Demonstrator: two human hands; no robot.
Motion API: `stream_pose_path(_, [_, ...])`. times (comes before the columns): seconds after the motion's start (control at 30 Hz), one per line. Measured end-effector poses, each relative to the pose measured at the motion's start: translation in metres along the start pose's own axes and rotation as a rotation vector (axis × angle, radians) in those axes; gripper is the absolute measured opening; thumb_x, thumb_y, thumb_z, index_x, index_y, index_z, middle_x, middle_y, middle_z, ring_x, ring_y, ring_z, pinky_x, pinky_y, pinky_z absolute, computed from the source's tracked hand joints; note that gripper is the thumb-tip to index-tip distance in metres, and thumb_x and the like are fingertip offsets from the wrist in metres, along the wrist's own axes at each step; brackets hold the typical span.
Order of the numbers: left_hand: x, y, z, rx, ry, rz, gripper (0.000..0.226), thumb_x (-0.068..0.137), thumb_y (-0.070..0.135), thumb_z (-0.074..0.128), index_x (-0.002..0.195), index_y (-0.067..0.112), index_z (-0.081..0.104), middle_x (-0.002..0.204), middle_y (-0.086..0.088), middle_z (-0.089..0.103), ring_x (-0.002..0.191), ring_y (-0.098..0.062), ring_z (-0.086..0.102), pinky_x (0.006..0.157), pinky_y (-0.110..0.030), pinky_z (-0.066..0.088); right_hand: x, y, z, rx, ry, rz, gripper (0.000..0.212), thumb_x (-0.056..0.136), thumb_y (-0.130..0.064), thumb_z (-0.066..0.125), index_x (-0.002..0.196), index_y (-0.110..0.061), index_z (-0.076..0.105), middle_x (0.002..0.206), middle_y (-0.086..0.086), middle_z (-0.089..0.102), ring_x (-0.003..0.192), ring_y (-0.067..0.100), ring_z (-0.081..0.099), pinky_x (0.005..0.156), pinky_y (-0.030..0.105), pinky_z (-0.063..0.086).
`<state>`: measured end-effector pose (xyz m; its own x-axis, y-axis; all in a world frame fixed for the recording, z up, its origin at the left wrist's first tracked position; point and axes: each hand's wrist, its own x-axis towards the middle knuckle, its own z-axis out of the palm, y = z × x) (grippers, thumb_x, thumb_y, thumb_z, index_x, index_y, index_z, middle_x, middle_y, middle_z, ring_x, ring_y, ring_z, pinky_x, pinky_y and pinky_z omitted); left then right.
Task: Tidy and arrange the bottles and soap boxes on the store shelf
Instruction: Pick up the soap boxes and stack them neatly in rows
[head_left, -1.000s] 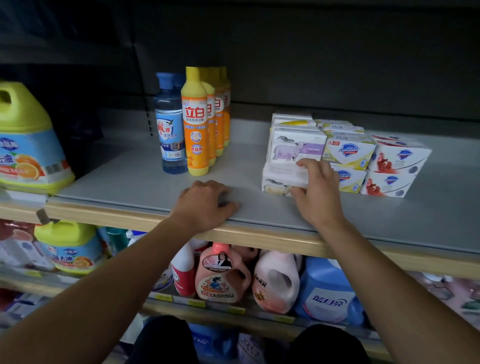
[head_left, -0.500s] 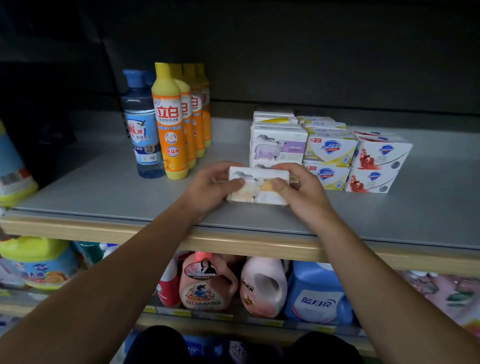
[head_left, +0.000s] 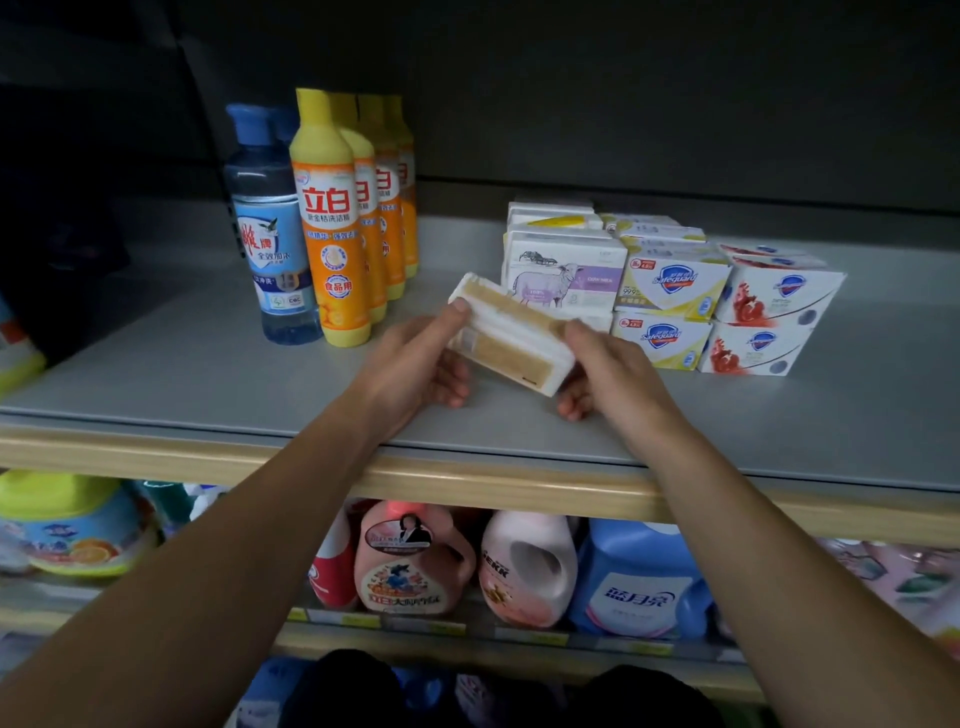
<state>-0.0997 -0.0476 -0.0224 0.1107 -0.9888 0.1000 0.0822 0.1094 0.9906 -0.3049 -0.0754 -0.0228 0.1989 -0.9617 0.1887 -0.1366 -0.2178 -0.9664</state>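
A white and tan soap box (head_left: 511, 338) is tilted in the air just above the grey shelf (head_left: 218, 374), held at both ends. My left hand (head_left: 415, 364) grips its left end and my right hand (head_left: 608, 369) grips its right end. Behind it stand stacked soap boxes: white sheep-print ones (head_left: 566, 275), yellow Safeguard ones (head_left: 670, 291) and red-print ones (head_left: 769, 312). To the left, a row of orange dish-soap bottles (head_left: 332, 228) runs back beside a blue bottle (head_left: 267, 234).
The shelf's wooden front lip (head_left: 467, 483) runs across below my wrists. On the lower shelf stand pink detergent jugs (head_left: 410, 561), a pale pink jug (head_left: 524, 566) and a blue jug (head_left: 639, 587). A green-capped jug (head_left: 67, 519) sits at the lower left.
My right hand drew a soap box off the front of the stack. My left hand left the shelf edge and took its other end. The box has since been tipped, its tan underside now facing me.
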Motion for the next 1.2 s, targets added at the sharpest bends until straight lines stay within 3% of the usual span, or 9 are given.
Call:
stream_pose_path(0.1, [-0.003, -0.002, 0.005, 0.239, 0.058, 0.06, 0.058, 0.091, 0.056, 0.053, 0.098, -0.001, 0.062, 0.057, -0.01, 0.059, 0.044, -0.021, 0.057, 0.04, -0.026, 0.045, 0.004, 0.001, -0.004, 0.018, 0.012, 0.069, 0.062, 0.067, -0.071, 0.05, 0.072, -0.014, 0.074, 0.057, 0.01, 0.065, 0.046, 0.02, 0.06, 0.042, 0.026, 0.045])
stream_pose_path(0.2, [-0.006, -0.001, 0.007, 0.293, 0.09, 0.083, 0.064, 0.09, 0.059, 0.051, 0.097, -0.003, 0.061, 0.058, -0.013, 0.06, 0.043, -0.022, 0.057, 0.039, -0.025, 0.043, 0.006, -0.001, -0.005, 0.054, -0.001, 0.09, 0.055, 0.068, -0.071, 0.05, 0.069, -0.024, 0.077, 0.063, 0.009, 0.068, 0.046, 0.017, 0.059, 0.042, 0.024, 0.047])
stream_pose_path(0.33, [-0.008, 0.001, 0.004, 0.141, -0.004, 0.064, 0.049, 0.089, 0.06, 0.051, 0.099, 0.012, 0.06, 0.062, -0.013, 0.062, 0.048, -0.023, 0.057, 0.042, -0.026, 0.044, 0.003, 0.0, -0.006, 0.21, -0.029, 0.054, 0.024, 0.076, -0.04, 0.066, 0.089, -0.021, 0.074, 0.087, 0.009, 0.068, 0.05, 0.02, 0.062, 0.045, 0.025, 0.05])
stream_pose_path(0.43, [-0.008, 0.003, 0.002, 0.026, -0.03, 0.033, 0.044, 0.091, 0.053, 0.049, 0.105, 0.013, 0.061, 0.072, -0.012, 0.066, 0.051, -0.019, 0.06, 0.045, -0.026, 0.051, -0.004, 0.003, -0.008, 0.169, -0.082, -0.077, 0.038, 0.083, -0.002, 0.069, 0.115, -0.021, 0.064, 0.113, 0.002, 0.065, 0.073, 0.02, 0.071, 0.066, 0.035, 0.061])
stream_pose_path(0.57, [-0.011, 0.0, 0.002, 0.063, -0.071, 0.121, 0.03, 0.096, 0.023, 0.057, 0.124, 0.015, 0.056, 0.089, -0.012, 0.07, 0.052, -0.023, 0.057, 0.044, -0.026, 0.051, -0.002, 0.009, -0.007, 0.037, -0.056, -0.177, 0.046, 0.09, -0.007, 0.067, 0.126, -0.033, 0.054, 0.124, -0.009, 0.059, 0.107, 0.005, 0.063, 0.085, 0.041, 0.059])
stream_pose_path(0.73, [-0.016, 0.002, -0.001, 0.036, -0.128, 0.145, 0.054, 0.091, 0.005, 0.058, 0.142, 0.017, 0.042, 0.115, -0.009, 0.069, 0.063, -0.032, 0.055, 0.044, -0.027, 0.049, 0.002, 0.013, -0.006, -0.117, -0.034, -0.169, 0.05, 0.084, -0.004, 0.072, 0.129, -0.019, 0.055, 0.117, -0.005, 0.069, 0.103, 0.003, 0.066, 0.098, 0.028, 0.051])
stream_pose_path(0.97, [-0.02, 0.004, 0.002, -0.075, -0.076, 0.099, 0.038, 0.078, 0.029, 0.065, 0.114, 0.015, 0.064, 0.117, -0.015, 0.064, 0.09, -0.034, 0.068, 0.075, -0.04, 0.061, -0.002, 0.012, -0.006, -0.093, 0.007, -0.255, 0.046, 0.083, 0.002, 0.069, 0.112, -0.028, 0.053, 0.116, -0.006, 0.062, 0.079, 0.013, 0.068, 0.067, 0.029, 0.055])
stream_pose_path(1.07, [-0.018, 0.002, 0.002, 0.024, -0.052, 0.184, 0.014, 0.082, 0.007, 0.068, 0.095, 0.011, 0.068, 0.122, -0.006, 0.06, 0.103, -0.021, 0.063, 0.079, -0.034, 0.057, -0.004, 0.012, -0.006, -0.152, -0.066, -0.288, 0.049, 0.079, 0.0, 0.072, 0.101, -0.039, 0.054, 0.124, -0.021, 0.054, 0.099, 0.019, 0.068, 0.086, 0.032, 0.054])
stream_pose_path(1.2, [-0.016, 0.0, 0.0, 0.045, -0.07, 0.187, 0.022, 0.079, -0.007, 0.069, 0.091, 0.011, 0.071, 0.128, -0.004, 0.058, 0.095, -0.017, 0.067, 0.096, -0.049, 0.049, -0.005, 0.012, -0.003, -0.218, -0.084, -0.367, 0.057, 0.073, 0.009, 0.069, 0.109, -0.034, 0.055, 0.132, -0.016, 0.046, 0.119, 0.024, 0.057, 0.099, 0.043, 0.049])
